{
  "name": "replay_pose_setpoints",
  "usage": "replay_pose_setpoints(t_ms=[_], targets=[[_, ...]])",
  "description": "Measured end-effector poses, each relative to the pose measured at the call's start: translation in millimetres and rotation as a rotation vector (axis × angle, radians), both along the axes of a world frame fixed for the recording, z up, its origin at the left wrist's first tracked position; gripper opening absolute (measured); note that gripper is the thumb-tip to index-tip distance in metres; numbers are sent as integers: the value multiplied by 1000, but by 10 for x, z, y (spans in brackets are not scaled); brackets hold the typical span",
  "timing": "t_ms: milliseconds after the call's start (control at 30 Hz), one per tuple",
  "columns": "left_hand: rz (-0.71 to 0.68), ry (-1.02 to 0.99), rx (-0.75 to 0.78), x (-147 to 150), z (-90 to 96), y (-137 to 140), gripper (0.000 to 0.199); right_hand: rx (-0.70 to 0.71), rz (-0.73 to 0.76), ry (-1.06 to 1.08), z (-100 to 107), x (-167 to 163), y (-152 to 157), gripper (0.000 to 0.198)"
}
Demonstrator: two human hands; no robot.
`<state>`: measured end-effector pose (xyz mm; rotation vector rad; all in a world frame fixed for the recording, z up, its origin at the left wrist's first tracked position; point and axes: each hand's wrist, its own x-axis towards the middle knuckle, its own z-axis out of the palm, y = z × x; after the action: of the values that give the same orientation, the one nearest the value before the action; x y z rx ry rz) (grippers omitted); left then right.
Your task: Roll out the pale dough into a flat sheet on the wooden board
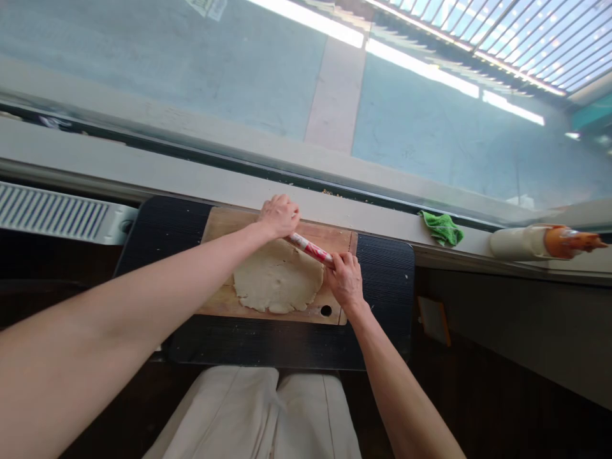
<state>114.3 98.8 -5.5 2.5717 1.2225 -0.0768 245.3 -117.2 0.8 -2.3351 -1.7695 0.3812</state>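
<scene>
A flat sheet of dough (275, 280) with a ragged edge lies on a wooden cutting board (222, 223). Across its far right part runs a rolling pin (310, 248), white with red print, slanting down to the right. My left hand (278, 217) is closed around the pin's far left end, close to the board's back edge. The opposite end is in my right hand (346, 277), fingers wrapped round it at the right side of the dough. My fingers cover both ends of the pin.
Under the board is a black table (387, 274). Behind it runs a white windowsill (201, 172) with crumbs, a green cloth (442, 228) and a white and orange bottle (540, 242). A radiator (57, 210) stands at left. A hole pierces the board's near right corner.
</scene>
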Motion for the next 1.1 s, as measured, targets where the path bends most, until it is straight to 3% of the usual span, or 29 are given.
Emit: replay_pose_setpoints(t_ms=[133,300,567,767,833,1033,1100], targets=[[-115,-40,82,24,-222,-108,41,25,-66,43,-130,-66,104,23],[-98,10,36,88,-318,-133,52,68,-280,-42,-263,-180,314,39],[-153,-85,92,-366,-188,-422,50,54,-149,-25,-310,-481,22,47],[-105,-85,55,49,-294,-163,49,77,-191,-46,-322,-151,345,47],[-111,-109,45,58,-313,-155,47,72,-195,-46,-314,-147,351,48],[-192,-178,79,-628,-308,-523,54,77,-106,15,-363,-651,-101,50],[-190,-177,82,-734,-317,-569,57,78,-84,30,-387,-705,-152,50]])
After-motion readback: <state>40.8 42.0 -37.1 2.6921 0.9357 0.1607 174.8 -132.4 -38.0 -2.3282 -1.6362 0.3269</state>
